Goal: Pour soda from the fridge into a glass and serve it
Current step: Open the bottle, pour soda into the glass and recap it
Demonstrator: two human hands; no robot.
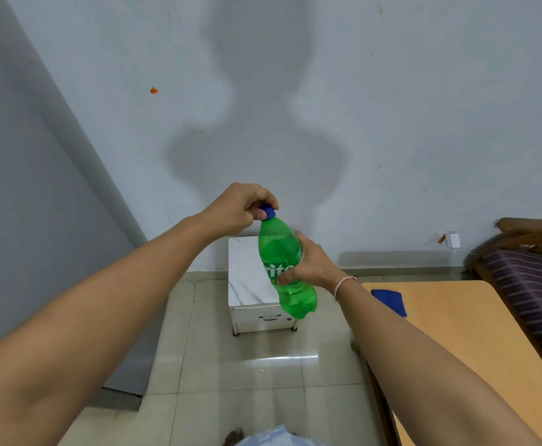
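Note:
A green plastic soda bottle (279, 252) with a white label hangs in the air in front of me, tilted with its top leaning left. My right hand (308, 263) wraps around the bottle's middle. My left hand (242, 206) pinches the blue cap (269, 211) at the top with thumb and fingers. The bottle holds liquid up to about its shoulder. No glass is in view.
A small white marble-topped cabinet (247, 275) stands against the wall behind the bottle. A wooden table (462, 342) with a blue cloth (390, 300) is at the right. A grey fridge side (38, 220) fills the left. A striped bed (530, 284) lies at far right.

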